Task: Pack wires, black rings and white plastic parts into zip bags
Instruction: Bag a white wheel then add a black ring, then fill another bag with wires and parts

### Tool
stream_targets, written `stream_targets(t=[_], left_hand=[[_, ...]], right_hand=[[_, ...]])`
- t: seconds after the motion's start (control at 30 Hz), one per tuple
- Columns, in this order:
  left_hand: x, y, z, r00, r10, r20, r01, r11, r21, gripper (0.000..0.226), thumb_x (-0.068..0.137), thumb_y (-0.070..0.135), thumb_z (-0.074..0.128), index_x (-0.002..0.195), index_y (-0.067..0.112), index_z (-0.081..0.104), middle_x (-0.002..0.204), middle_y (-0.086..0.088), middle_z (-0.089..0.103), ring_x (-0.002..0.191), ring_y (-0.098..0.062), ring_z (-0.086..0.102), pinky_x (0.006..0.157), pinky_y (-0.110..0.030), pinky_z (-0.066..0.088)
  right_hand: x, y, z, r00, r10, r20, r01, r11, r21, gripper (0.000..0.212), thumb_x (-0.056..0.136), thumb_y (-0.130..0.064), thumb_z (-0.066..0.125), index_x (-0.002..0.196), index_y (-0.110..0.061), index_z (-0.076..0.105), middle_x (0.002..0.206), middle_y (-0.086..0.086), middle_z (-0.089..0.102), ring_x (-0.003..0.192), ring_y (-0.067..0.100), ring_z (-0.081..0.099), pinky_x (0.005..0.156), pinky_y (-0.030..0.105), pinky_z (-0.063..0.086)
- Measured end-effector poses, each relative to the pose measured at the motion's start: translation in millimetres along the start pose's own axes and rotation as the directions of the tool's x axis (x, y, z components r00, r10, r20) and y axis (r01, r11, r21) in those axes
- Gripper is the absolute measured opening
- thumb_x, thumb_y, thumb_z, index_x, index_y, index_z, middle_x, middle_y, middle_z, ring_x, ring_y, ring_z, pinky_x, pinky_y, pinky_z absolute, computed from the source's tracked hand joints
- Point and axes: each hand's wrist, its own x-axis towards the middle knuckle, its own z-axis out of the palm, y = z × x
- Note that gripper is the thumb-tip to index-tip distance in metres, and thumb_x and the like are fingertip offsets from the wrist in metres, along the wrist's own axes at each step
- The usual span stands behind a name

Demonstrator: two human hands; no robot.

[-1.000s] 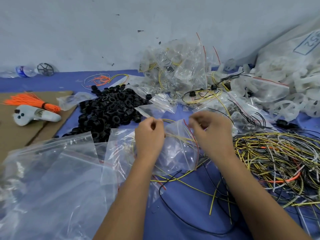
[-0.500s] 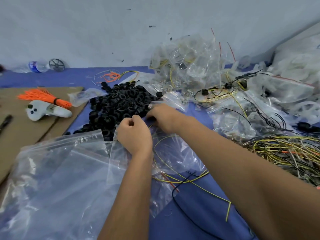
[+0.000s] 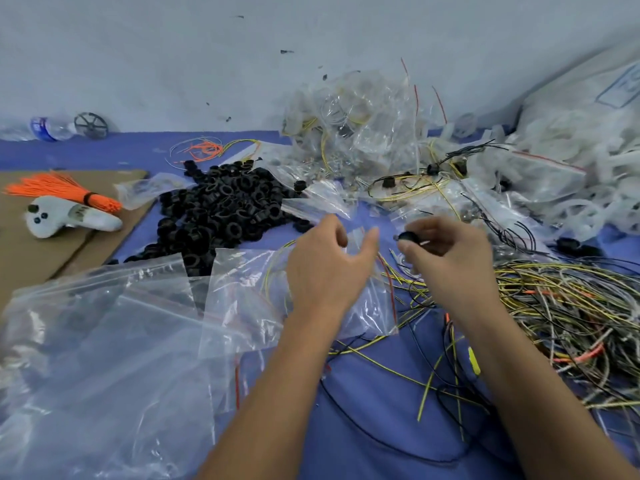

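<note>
Head view showed, at far left, a brown cardboard sheet (image 3: 20,244) carrying a bundle of orange cable ties (image 3: 62,192) and a white handheld controller (image 3: 69,220). Below them, large clear zip bags (image 3: 104,341) lay slack across the lower left. Right of the cardboard, a heap of black plastic rings (image 3: 221,209) sat at upper centre.

At mid-frame the left hand (image 3: 322,271) pinched the mouth of a small clear zip bag (image 3: 367,313), which already held yellow and black wire. Its thumb and fingers were curled on the film, holding the opening spread. Just beside it, the right hand (image 3: 450,251) had its grip clenched on a single black ring (image 3: 408,237), held close to the bag's mouth but not yet inside.

Further right lay a tangle of yellow, black and grey wires (image 3: 571,306). Above it were white plastic parts (image 3: 571,209), and filled bags (image 3: 363,126) were piled at upper centre.

Judged from here, the ring could miss the narrow opening and drop among the loose wires if the thin film sagged shut. Wire ends poking from the mouth might also block entry.

Everything rested on a blue-covered counter (image 3: 363,427), with a plain pale wall (image 3: 173,64) behind it.
</note>
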Motion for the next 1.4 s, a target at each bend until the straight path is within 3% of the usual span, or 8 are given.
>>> stream_targets(t=[0.13,0.23,0.5,0.63,0.77,0.93,1.27,1.4], left_hand=[[-10.2,2.5,10.7,0.990,-0.017,0.139,-0.003,0.990,0.138,0.054,0.073,0.073,0.066,0.081,0.026,0.040,0.073,0.008,0.053,0.075,-0.024,0.054,0.063,-0.038,0.042],[-9.7,-3.5,13.6,0.976,-0.079,0.204,0.041,0.983,0.180,0.042,0.074,0.058,0.070,0.082,0.026,0.044,0.078,0.009,0.057,0.079,-0.023,0.058,0.064,-0.036,0.042],[-5.4,-6.4,10.5,0.971,-0.129,0.199,0.154,0.981,-0.116,0.015,0.082,0.021,0.070,0.070,0.021,0.060,0.063,0.006,0.064,0.063,-0.014,0.060,0.061,-0.032,0.048],[-2.7,-2.7,8.6,0.982,-0.118,0.150,0.159,0.939,-0.306,0.021,0.085,0.020,0.075,0.068,0.021,0.065,0.061,0.007,0.066,0.054,-0.006,0.058,0.057,-0.024,0.047],[-3.0,3.8,3.9,0.992,-0.052,0.119,0.101,0.884,-0.457,0.021,0.087,0.016,0.078,0.069,0.018,0.067,0.057,0.011,0.061,0.053,-0.003,0.054,0.055,-0.017,0.043],[-2.1,6.8,0.1,0.997,-0.031,0.076,0.071,0.790,-0.609,0.020,0.088,0.015,0.078,0.071,0.012,0.068,0.054,0.011,0.054,0.050,-0.006,0.047,0.052,-0.021,0.039],[-6.4,10.6,3.4,0.995,-0.031,0.090,0.080,0.790,-0.608,0.023,0.088,0.015,0.078,0.068,0.018,0.066,0.052,0.012,0.053,0.048,-0.004,0.047,0.050,-0.015,0.038],[-11.7,25.5,0.9,0.998,0.019,0.065,0.026,0.780,-0.625,0.028,0.088,0.011,0.077,0.067,0.024,0.064,0.050,0.012,0.054,0.048,-0.003,0.049,0.050,-0.017,0.039]], right_hand=[[-8.3,8.1,-5.8,0.991,0.117,0.068,-0.127,0.980,0.151,0.019,0.085,0.002,0.074,0.095,-0.014,0.072,0.080,0.004,0.076,0.063,0.020,0.072,0.060,0.031,0.058],[-8.1,6.0,-6.1,0.987,0.145,0.070,-0.158,0.953,0.257,0.012,0.086,0.001,0.075,0.095,-0.006,0.072,0.080,0.009,0.076,0.066,0.023,0.073,0.059,0.030,0.058],[-14.9,-8.1,2.5,0.932,0.168,0.322,-0.314,0.816,0.485,0.016,0.104,-0.008,0.052,0.113,0.005,0.053,0.099,0.022,0.072,0.075,0.028,0.072,0.066,0.033,0.060],[-15.7,-8.6,1.5,0.913,0.137,0.383,-0.303,0.859,0.413,0.007,0.104,-0.006,0.051,0.107,-0.001,0.054,0.097,0.016,0.075,0.080,0.027,0.072,0.071,0.031,0.060],[-16.6,-5.1,1.9,0.899,0.156,0.408,-0.279,0.924,0.261,0.007,0.103,-0.006,0.054,0.099,-0.003,0.059,0.084,0.007,0.074,0.069,0.014,0.069,0.059,0.021,0.055],[-15.2,-2.1,-0.4,0.901,0.166,0.402,-0.258,0.948,0.188,0.016,0.101,-0.008,0.058,0.093,0.005,0.064,0.076,0.012,0.073,0.061,0.019,0.068,0.050,0.022,0.052],[-20.3,-6.9,1.7,0.788,0.231,0.570,-0.414,0.885,0.213,0.031,0.110,-0.012,0.039,0.114,0.008,0.063,0.117,0.036,0.063,0.104,0.046,0.069,0.092,0.046,0.059],[-21.9,-13.7,1.5,0.695,0.153,0.702,-0.598,0.665,0.447,0.032,0.102,-0.016,0.048,0.113,0.002,0.072,0.111,0.027,0.065,0.098,0.034,0.072,0.087,0.043,0.060]])
